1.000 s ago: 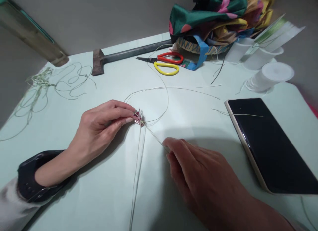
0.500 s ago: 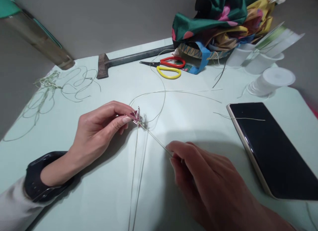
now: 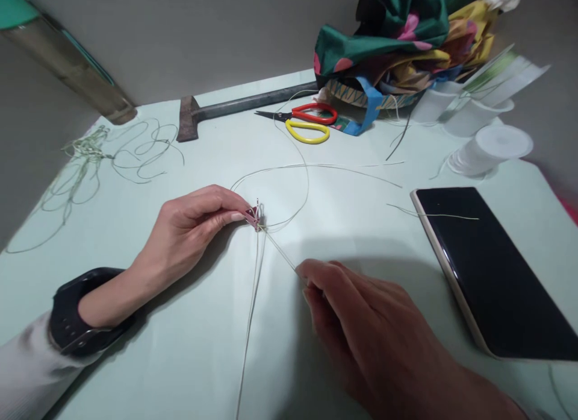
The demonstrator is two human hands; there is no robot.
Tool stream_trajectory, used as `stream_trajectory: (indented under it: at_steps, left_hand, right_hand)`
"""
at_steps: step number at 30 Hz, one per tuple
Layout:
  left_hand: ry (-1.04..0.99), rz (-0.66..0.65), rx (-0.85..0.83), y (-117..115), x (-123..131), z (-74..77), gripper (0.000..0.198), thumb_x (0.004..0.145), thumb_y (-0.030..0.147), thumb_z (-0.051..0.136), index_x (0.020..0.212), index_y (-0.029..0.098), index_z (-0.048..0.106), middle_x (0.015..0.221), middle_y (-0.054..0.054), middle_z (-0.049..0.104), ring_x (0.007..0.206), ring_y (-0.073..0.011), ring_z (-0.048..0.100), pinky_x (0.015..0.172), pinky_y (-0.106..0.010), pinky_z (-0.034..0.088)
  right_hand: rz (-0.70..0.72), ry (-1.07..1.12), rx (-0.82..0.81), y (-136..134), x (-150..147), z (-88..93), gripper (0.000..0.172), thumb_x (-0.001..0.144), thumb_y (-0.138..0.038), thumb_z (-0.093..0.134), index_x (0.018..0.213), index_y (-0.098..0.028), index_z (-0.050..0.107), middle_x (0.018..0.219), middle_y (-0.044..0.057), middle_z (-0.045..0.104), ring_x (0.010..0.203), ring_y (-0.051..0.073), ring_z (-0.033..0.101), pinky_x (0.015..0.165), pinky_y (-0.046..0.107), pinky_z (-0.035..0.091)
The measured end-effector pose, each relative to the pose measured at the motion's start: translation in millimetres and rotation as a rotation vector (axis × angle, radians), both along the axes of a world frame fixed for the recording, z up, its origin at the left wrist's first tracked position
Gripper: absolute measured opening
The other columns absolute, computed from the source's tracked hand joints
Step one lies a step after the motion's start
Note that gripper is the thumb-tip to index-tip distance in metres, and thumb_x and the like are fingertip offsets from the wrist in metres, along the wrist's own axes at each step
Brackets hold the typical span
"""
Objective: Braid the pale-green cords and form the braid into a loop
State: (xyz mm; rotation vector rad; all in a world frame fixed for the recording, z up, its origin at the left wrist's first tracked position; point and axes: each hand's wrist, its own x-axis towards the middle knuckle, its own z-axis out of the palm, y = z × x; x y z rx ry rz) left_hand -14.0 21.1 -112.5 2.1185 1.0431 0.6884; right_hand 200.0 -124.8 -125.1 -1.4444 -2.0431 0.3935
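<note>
Between the thumb and fingers of my left hand is a small dark red piece with a shiny metallic edge; most of it is hidden by the fingertips, and its exact kind is unclear. Thin pale green cords run from it. One cord stretches taut toward my right hand, whose thumb and index finger pinch it. Another cord trails down to the near edge of the view. A further strand curves in a loop behind the piece.
Scissors with red and yellow handles lie behind, beside a hammer. Tangled cord is at left near a bottle. A phone lies at right, below white spools. Bunched cloth fills the back.
My left hand has moved slightly right with the red piece. My right hand has shifted a little left, still pinching the cord. The hanging cord has swung closer to its shadow.
</note>
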Motion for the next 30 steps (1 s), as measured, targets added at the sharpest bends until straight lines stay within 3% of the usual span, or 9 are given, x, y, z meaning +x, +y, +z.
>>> stream_trajectory:
  at_steps: [7, 11, 15, 20, 24, 27, 30]
  left_hand:
    - [0.000, -0.018, 0.014, 0.8, -2.4, -5.1, 0.012, 0.096, 0.022, 0.071, 0.090, 0.025, 0.081, 0.095, -0.001, 0.080, 0.089, -0.0184, 0.074, 0.085, -0.035, 0.058]
    - [0.078, -0.025, 0.137, -1.9, -3.4, -6.0, 0.015, 0.099, 0.027, 0.066, 0.094, 0.027, 0.081, 0.096, -0.003, 0.080, 0.088, -0.0199, 0.074, 0.080, -0.039, 0.059]
    - [0.141, -0.033, 0.271, -3.3, -3.0, -4.1, 0.023, 0.101, 0.022, 0.058, 0.094, 0.026, 0.080, 0.096, -0.004, 0.080, 0.086, -0.0190, 0.073, 0.077, -0.038, 0.058]
    - [0.213, -0.030, 0.442, -2.9, -4.2, -6.6, 0.028, 0.100, 0.019, 0.054, 0.093, 0.028, 0.080, 0.097, -0.005, 0.080, 0.085, -0.0220, 0.071, 0.072, -0.037, 0.055]
    - [0.244, -0.035, 0.475, -3.5, -5.3, -8.4, 0.032, 0.101, 0.019, 0.050, 0.108, 0.029, 0.079, 0.110, -0.007, 0.079, 0.096, -0.0253, 0.071, 0.079, -0.039, 0.055]
    - [0.253, -0.015, 0.468, -5.4, -4.7, -4.9, 0.029, 0.102, 0.021, 0.051, 0.118, 0.026, 0.075, 0.119, -0.010, 0.077, 0.104, -0.0266, 0.070, 0.084, -0.040, 0.054]
    - [0.259, 0.070, 0.438, -11.7, -3.5, 0.3, 0.018, 0.101, 0.026, 0.053, 0.103, 0.023, 0.071, 0.100, -0.008, 0.075, 0.091, -0.0241, 0.068, 0.079, -0.039, 0.052]
  right_hand:
    - [0.013, -0.014, 0.028, -1.4, -1.9, -1.6, 0.024, 0.093, 0.000, 0.049, 0.105, -0.020, 0.053, 0.076, -0.005, 0.064, 0.060, 0.014, 0.059, 0.055, 0.033, 0.037]
    - [0.036, -0.045, -0.025, -1.8, -3.2, -2.3, 0.026, 0.092, 0.002, 0.048, 0.104, -0.020, 0.054, 0.077, -0.004, 0.065, 0.059, 0.015, 0.059, 0.055, 0.034, 0.037]
    - [0.043, -0.057, -0.082, -1.9, -2.4, -2.0, 0.031, 0.087, 0.006, 0.045, 0.101, -0.019, 0.056, 0.083, 0.000, 0.068, 0.066, 0.017, 0.061, 0.058, 0.033, 0.039]
    - [0.058, -0.095, -0.133, -4.3, -3.3, -2.7, 0.028, 0.087, 0.006, 0.049, 0.092, -0.020, 0.056, 0.081, 0.001, 0.063, 0.063, 0.017, 0.055, 0.057, 0.033, 0.035]
    - [0.087, -0.175, -0.125, -5.9, -4.4, 1.4, 0.030, 0.079, 0.009, 0.057, 0.084, -0.021, 0.056, 0.077, -0.001, 0.060, 0.061, 0.016, 0.049, 0.056, 0.032, 0.030]
    - [0.109, -0.188, -0.110, -5.1, -4.0, 3.1, 0.028, 0.081, 0.007, 0.058, 0.085, -0.020, 0.056, 0.077, -0.002, 0.060, 0.061, 0.015, 0.048, 0.058, 0.032, 0.031]
    - [0.153, -0.187, -0.119, -4.1, -3.8, 2.1, 0.026, 0.083, 0.004, 0.058, 0.093, -0.019, 0.058, 0.084, 0.000, 0.063, 0.068, 0.016, 0.053, 0.062, 0.032, 0.037]
